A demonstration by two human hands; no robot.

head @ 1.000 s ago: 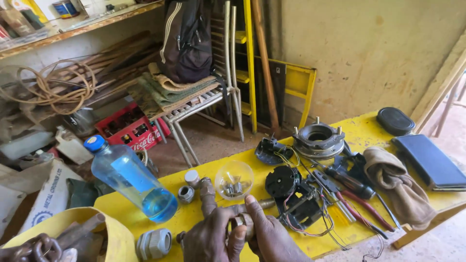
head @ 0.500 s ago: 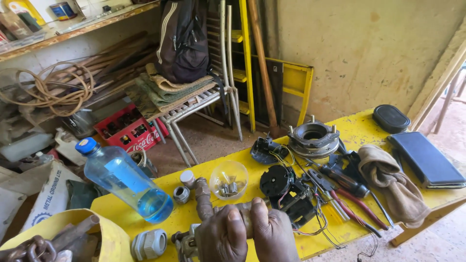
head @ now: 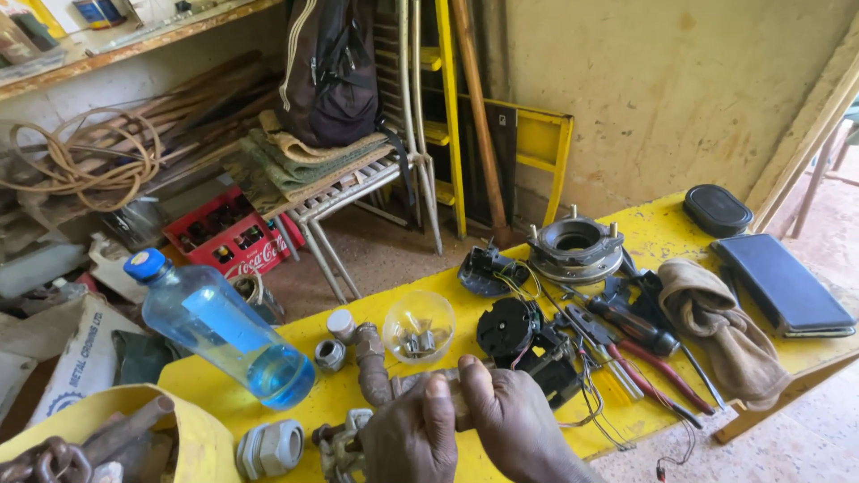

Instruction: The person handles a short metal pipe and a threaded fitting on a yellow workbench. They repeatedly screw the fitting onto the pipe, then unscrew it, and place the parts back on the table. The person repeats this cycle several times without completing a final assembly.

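Observation:
Both my hands meet at the bottom middle over a yellow table (head: 644,234). My left hand (head: 413,438) and my right hand (head: 508,427) are wrapped together around a rusty pipe fitting (head: 371,362) whose bent end sticks out up and to the left. A clear bowl (head: 419,326) holding small metal parts sits just behind my hands. Two short metal couplings (head: 333,342) lie left of the fitting. Black motor parts with wires (head: 523,338) lie to the right of my right hand.
A plastic bottle (head: 219,329) with blue liquid leans at the left. Screwdrivers (head: 637,344), a round metal housing (head: 574,246), a tan rag (head: 716,324), a dark case (head: 783,284) and a black lid (head: 718,209) fill the table's right. A chair with a backpack (head: 333,76) stands behind.
My hands have shifted a little right along the fitting and closed tighter around it. The view has tilted slightly, so the bottle and table items sit a little further left.

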